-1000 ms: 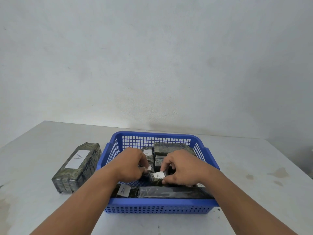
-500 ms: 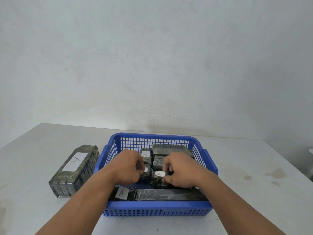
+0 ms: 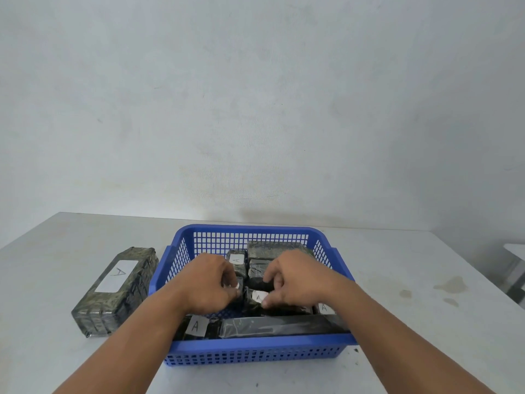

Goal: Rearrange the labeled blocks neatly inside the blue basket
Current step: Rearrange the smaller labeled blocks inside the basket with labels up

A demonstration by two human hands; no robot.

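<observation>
A blue basket [image 3: 255, 350] stands on the table in front of me, holding several dark wrapped blocks with white "A" labels. My left hand [image 3: 211, 282] and my right hand [image 3: 295, 280] are both inside it, fingers closed on small blocks in the middle. The right hand's fingers pinch a small labeled block [image 3: 257, 297]; the left hand grips a neighbouring small block [image 3: 238, 287], mostly hidden. A long dark block [image 3: 284, 327] lies along the near wall, beside a labeled block [image 3: 196, 327]. More blocks [image 3: 272, 248] sit at the back.
A large wrapped block labeled "A" [image 3: 116, 288] lies on the grey table [image 3: 56, 251] left of the basket. Stains mark the table at the right [image 3: 451, 287]. A plain wall rises behind the table's far edge.
Both hands have shifted slightly within the basket, still holding the small middle blocks; the view has tilted a little, so the basket sits a bit lower and left.
</observation>
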